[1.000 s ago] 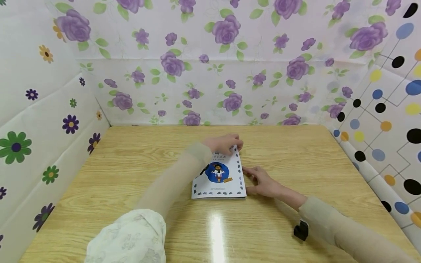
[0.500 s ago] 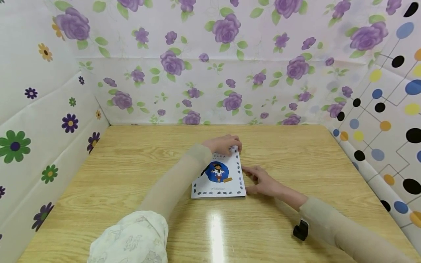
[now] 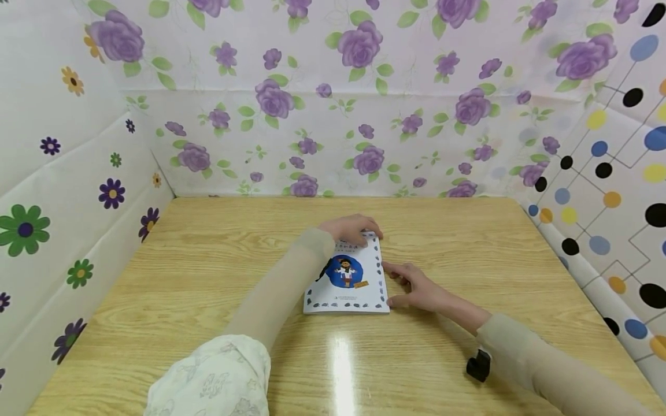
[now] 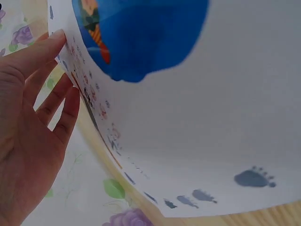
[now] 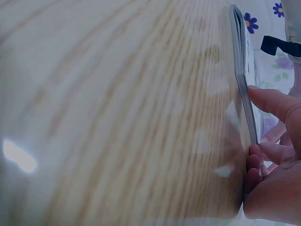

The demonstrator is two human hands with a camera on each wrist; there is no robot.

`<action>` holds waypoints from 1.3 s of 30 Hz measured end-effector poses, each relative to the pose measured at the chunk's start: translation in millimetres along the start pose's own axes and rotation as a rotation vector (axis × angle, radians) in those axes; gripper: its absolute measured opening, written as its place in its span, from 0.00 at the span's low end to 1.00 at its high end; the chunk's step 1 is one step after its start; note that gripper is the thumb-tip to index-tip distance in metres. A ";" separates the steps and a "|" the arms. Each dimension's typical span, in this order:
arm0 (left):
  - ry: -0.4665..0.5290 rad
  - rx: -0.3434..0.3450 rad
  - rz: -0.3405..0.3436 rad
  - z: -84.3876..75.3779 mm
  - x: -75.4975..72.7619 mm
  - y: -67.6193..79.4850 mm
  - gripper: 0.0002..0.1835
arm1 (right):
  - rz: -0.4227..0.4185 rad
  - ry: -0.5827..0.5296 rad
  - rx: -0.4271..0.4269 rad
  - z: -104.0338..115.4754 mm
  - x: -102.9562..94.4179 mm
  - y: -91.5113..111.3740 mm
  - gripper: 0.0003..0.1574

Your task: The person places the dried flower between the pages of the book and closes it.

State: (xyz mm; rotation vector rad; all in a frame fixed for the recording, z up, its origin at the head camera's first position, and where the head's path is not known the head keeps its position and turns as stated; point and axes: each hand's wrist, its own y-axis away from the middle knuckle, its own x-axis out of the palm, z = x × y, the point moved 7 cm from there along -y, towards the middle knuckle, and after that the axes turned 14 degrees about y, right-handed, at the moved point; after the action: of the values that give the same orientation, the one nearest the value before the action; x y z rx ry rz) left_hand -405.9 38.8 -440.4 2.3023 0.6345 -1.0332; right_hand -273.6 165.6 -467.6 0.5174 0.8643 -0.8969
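A thin white picture book (image 3: 370,271) lies at the middle of the table, its cover bearing a blue oval with a cartoon figure and a border of dark footprints. My left hand (image 3: 351,229) reaches across and grips its far edge. In the left wrist view, the thumb of the left hand (image 4: 33,103) is on the cover and the fingers are at the edge. On the near right side, my right hand (image 3: 421,290) holds the book's side edge. The right wrist view shows the thumb of the right hand (image 5: 277,127) against the book (image 5: 242,61), fingers curled at its edge.
The wooden table (image 3: 224,242) extends around the book. A purple-flowered cloth (image 3: 312,115) hangs behind it, with a flower-print cloth (image 3: 78,231) on the left and a dotted cloth (image 3: 598,190) on the right. A black strap piece (image 3: 478,365) sits at the right sleeve.
The book's cover and near right corner have settled flatter, and the dark gap under the near edge has gone. The left hand has lowered slightly; the right hand has barely moved.
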 end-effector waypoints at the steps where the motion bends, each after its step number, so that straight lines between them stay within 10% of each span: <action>1: 0.006 -0.002 0.000 1.4 0.2 0.0 0.24 | 0.000 0.001 -0.002 0.1 0.0 0.3 0.55; 39: -0.027 -0.008 -0.018 -4.5 -3.7 17.2 0.31 | -0.004 0.046 0.004 5.9 -0.2 3.4 0.53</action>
State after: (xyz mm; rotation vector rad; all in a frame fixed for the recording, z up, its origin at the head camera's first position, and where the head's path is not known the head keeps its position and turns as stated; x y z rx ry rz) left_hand -395.4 28.0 -430.2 2.2757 0.6491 -1.0657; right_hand -268.3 163.3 -464.0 0.5413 0.9062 -0.8935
